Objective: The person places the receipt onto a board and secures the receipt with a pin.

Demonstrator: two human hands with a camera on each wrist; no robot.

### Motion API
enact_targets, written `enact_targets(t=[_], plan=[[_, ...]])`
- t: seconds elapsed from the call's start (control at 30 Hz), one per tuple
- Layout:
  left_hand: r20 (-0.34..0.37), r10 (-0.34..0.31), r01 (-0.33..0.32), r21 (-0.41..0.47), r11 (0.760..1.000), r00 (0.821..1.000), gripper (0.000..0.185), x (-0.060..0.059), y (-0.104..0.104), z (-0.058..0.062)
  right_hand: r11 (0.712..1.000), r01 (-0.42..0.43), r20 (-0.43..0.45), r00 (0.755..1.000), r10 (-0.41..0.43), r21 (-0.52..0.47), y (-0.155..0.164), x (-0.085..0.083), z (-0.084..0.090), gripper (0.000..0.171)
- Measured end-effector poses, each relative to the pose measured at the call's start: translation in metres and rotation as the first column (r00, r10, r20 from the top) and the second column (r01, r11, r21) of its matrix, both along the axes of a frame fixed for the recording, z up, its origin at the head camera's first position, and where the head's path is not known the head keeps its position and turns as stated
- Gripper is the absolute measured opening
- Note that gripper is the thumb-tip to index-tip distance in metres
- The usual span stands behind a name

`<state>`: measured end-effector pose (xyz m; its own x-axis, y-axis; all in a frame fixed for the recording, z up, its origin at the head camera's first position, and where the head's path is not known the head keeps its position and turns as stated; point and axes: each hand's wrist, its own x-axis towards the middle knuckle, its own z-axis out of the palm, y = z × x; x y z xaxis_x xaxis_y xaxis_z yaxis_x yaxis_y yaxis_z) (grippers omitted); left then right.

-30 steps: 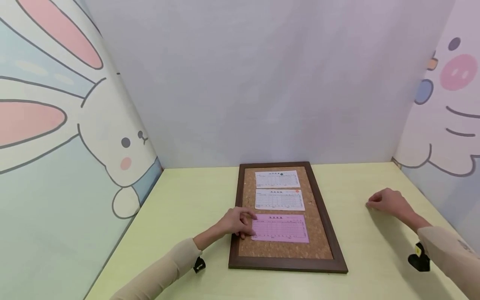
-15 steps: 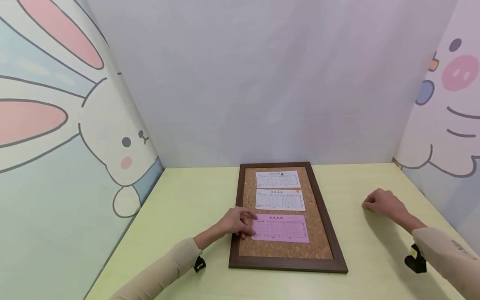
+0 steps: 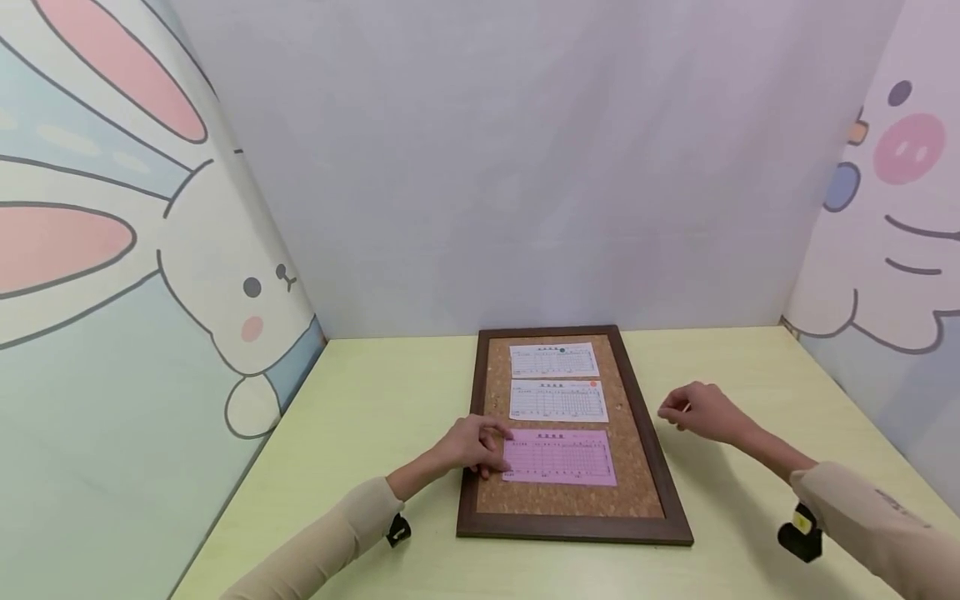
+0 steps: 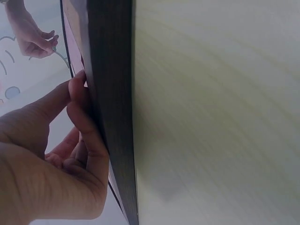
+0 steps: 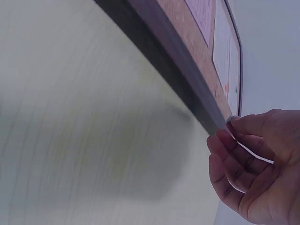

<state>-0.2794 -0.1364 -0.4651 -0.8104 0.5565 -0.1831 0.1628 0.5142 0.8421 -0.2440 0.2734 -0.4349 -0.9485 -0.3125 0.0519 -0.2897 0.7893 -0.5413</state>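
A framed corkboard lies on the table with three printed slips in a column. The lowest, a pink slip, has my left hand at its left edge, thumb and a fingertip pressing near its two left corners. In the left wrist view that hand's bent fingers rest over the dark frame. Just right of the board, my right hand is raised above the table. In the right wrist view its thumb and finger pinch a small greenish thumbtack, mostly hidden by the fingertips.
Two white slips are above the pink one: the upper slip has a green tack, the middle slip an orange tack. Walls with cartoon animals flank the pale table; a plain grey wall stands behind.
My right hand has moved left from the right side of the table to close beside the board's right frame. The left hand stays on the pink slip's left edge.
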Motion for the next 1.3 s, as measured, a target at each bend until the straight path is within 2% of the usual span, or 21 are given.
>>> enact_targets(t=[0.1,0.37,0.5,0.63,0.87,1.07,1.3], plan=[[0.009,0.001,-0.001,0.002,1.0,1.0,0.036,0.001,0.0,-0.001,0.999,-0.036,0.012,0.999,0.037,-0.021,-0.02,0.003,-0.001,0.014],[0.008,-0.005,0.005,-0.004,1.0,1.0,0.035,0.0,0.0,-0.002,0.989,-0.082,0.118,0.988,0.097,-0.126,-0.058,0.011,-0.005,0.012],[-0.001,-0.004,0.004,-0.003,1.0,1.0,0.034,0.001,0.001,-0.001,0.979,-0.138,0.12,0.98,0.157,-0.15,-0.071,0.015,-0.007,0.01],[-0.002,0.002,-0.002,-0.009,1.0,1.0,0.034,0.001,0.002,-0.001,0.964,-0.208,0.123,0.966,0.229,-0.163,-0.082,0.019,-0.01,0.01],[0.006,0.011,-0.011,-0.008,1.0,1.0,0.034,0.001,0.003,0.001,0.941,-0.292,0.179,0.93,0.321,-0.172,-0.089,0.02,-0.015,0.011],[0.007,0.012,-0.012,-0.007,1.0,1.0,0.034,0.001,0.002,0.0,0.938,-0.293,0.201,0.923,0.328,-0.184,-0.091,0.018,-0.016,0.012],[0.01,0.01,-0.01,-0.008,1.0,1.0,0.034,0.0,0.001,0.0,0.948,-0.258,0.178,0.94,0.291,-0.185,-0.093,0.017,-0.018,0.009]])
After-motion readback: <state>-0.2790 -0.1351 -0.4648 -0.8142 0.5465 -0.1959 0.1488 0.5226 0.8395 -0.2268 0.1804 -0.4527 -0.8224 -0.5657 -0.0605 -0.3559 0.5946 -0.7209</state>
